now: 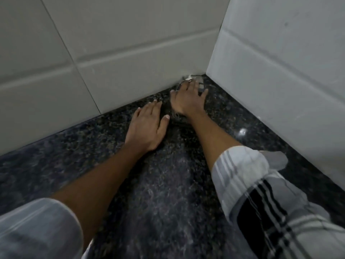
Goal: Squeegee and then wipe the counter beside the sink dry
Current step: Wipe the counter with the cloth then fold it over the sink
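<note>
The dark speckled granite counter (164,184) runs into a corner of two tiled walls. My right hand (188,98) reaches into that corner, fingers spread, and presses down on a dark cloth (178,118). Most of the cloth is hidden under the hand. A pale, blurred edge of the cloth (189,77) shows at my fingertips against the wall. My left hand (149,126) lies flat and open on the counter just left of the right wrist, holding nothing. The counter surface shows faint streaky sheen towards me.
Grey-white wall tiles (112,53) close off the back and a white tiled wall (280,62) closes off the right side. My striped sleeves (261,193) hang over the near counter. A bright light reflection (242,131) sits near the right wall.
</note>
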